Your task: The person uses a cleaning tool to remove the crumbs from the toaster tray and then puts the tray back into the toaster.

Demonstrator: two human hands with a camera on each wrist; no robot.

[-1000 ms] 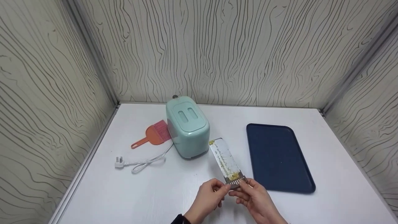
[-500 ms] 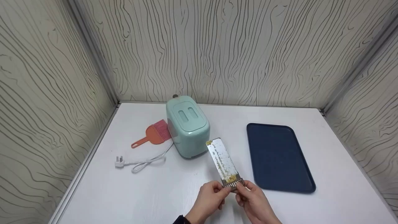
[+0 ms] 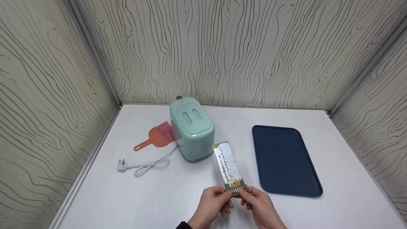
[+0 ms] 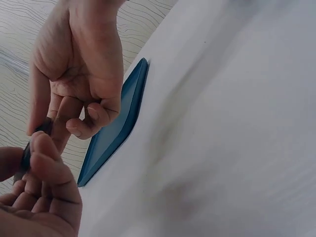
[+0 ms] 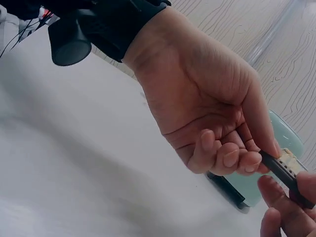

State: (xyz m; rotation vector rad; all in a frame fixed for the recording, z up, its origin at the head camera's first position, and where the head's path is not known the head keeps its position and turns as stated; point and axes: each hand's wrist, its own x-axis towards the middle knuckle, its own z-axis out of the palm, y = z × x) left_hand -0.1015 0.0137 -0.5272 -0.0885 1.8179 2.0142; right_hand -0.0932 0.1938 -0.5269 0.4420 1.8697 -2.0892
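Both hands hold a crumb tray point(image 3: 228, 165), a long shiny metal plate with yellow crumbs along it and a dark slotted end. My left hand point(image 3: 212, 203) pinches the left corner of that end between thumb and fingers. At the right corner my right hand point(image 3: 260, 205) pinches it the same way. The far end points toward a mint-green toaster point(image 3: 192, 130) and looks raised off the table. In the right wrist view the left hand point(image 5: 202, 98) grips the dark end, with the right hand point(image 5: 291, 212) at the lower right. Fingers hide part of the slotted end.
A dark blue tray point(image 3: 286, 160) lies to the right. Left of the toaster is an orange-handled brush point(image 3: 156, 137) with pink bristles, touching or close to it. A white cord with a plug point(image 3: 121, 165) runs across the left of the table point(image 3: 143, 200). Patterned walls enclose the back and sides.
The crumb tray's slotted end has shifted left and slightly toward the person, both hands still pinching it. The right hand has come nearer the left. Toaster, brush and blue tray have not moved.
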